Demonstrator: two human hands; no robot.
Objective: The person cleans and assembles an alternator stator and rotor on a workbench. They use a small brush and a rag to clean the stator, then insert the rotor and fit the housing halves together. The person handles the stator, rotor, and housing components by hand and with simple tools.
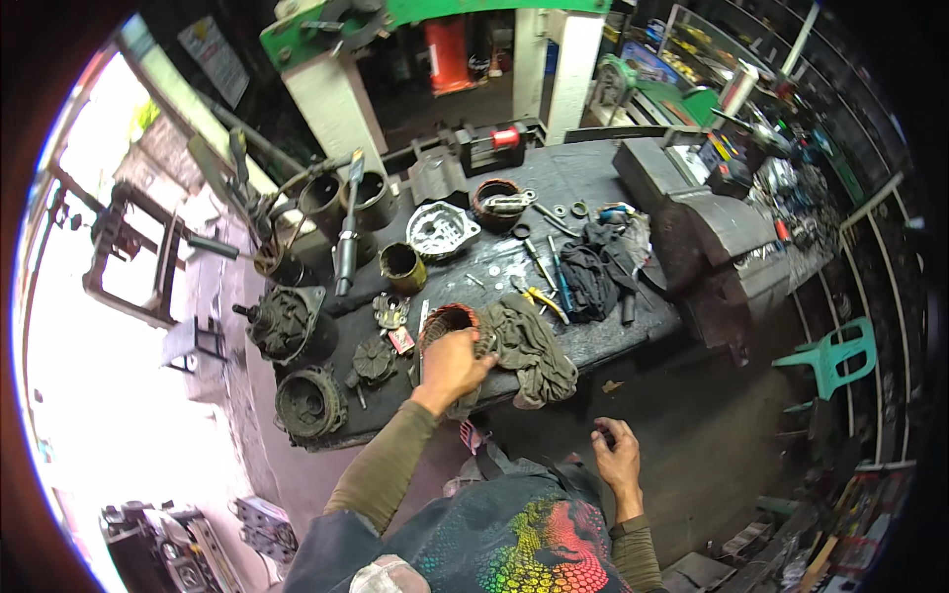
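Observation:
At the bench's near edge, my left hand (pixel 453 370) is closed over the near side of a motor stator (pixel 450 321), a ring with copper windings along its rim. The hand hides much of its lower part. A crumpled grey-green rag (pixel 532 354) lies against the stator's right side. Away from the bench, low on the right, my right hand (pixel 618 457) has its fingers curled in. Something small and dark may be between them, but I cannot make it out. Left of the stator lie a dirty round housing part (pixel 374 362) and a small red-and-white box (pixel 400 341).
Two greasy motor housings (pixel 309 403) sit at the bench's left end. Behind are a yellowish cup (pixel 402 269), a pale metal cover (pixel 442 230), another copper-wound stator (pixel 497 202) and yellow-handled pliers (pixel 547 302). Dark cloth (pixel 590 280) lies rightward; a green plastic chair (pixel 835 358) stands beyond.

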